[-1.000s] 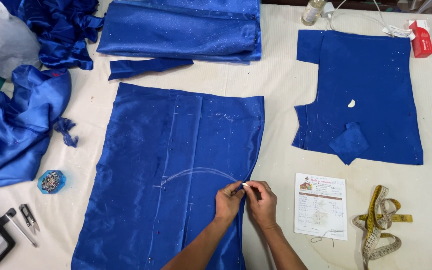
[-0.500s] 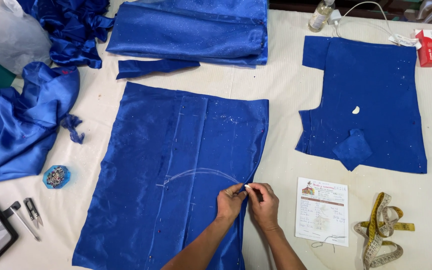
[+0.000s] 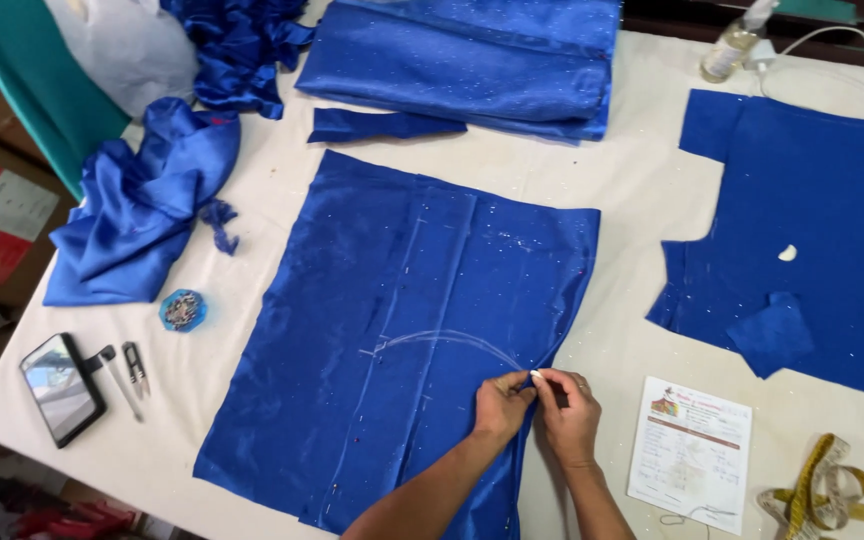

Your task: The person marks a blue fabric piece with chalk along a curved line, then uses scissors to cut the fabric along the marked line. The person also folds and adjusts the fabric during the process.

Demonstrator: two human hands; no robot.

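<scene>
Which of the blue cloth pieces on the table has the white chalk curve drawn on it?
The flat blue panel under both hands, middle of the table. The folded stack, crumpled heap and cut piece show no curve.
</scene>
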